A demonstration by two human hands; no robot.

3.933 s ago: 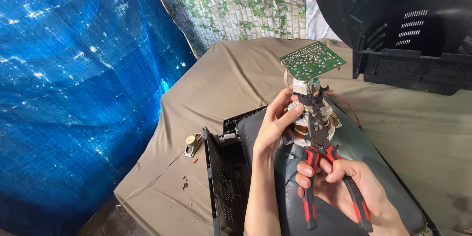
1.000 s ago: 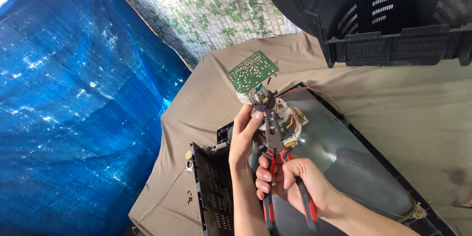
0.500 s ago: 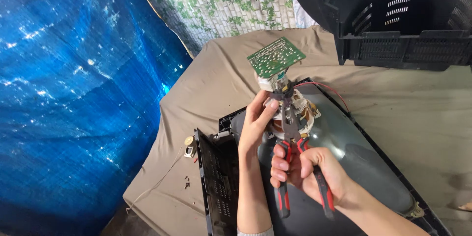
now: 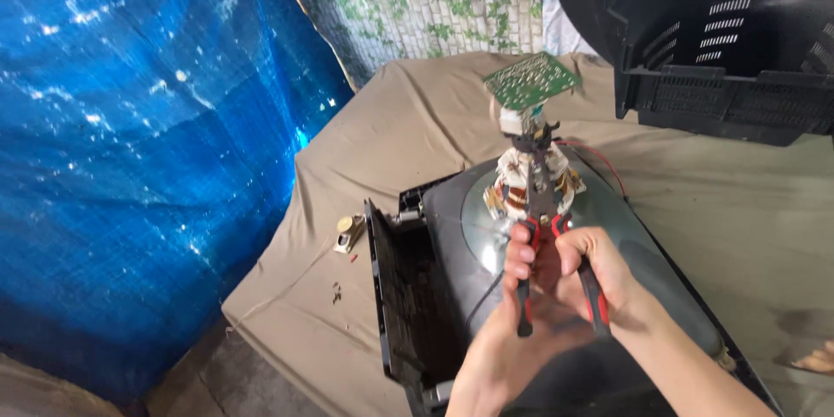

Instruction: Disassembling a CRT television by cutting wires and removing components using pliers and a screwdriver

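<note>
Both hands are on a pair of pliers with red and black handles. The right hand is wrapped around the right handle, and the left hand comes from below and closes its fingers on the left handle, so the two hands press the handles toward each other. The handles stand a little apart at their ends. The metal tip of the pliers points up and bites on the thin neck of a picture tube, just above the copper coil, which sits at the back of the big dark glass tube. A small green circuit board sits on the top end of the neck, tilted, and a thin red wire runs from there down to the right. The tube lies face down on a table covered with a beige cloth. I judge that the step in hand is gripping or cutting something at the neck, under the board; exactly which part is between the tips I cannot tell. The next move seems to need a firm squeeze and a steady hold, with care, because the glass neck may break. A black plastic housing stands behind, and a small brass part lies on the cloth at the left.
</note>
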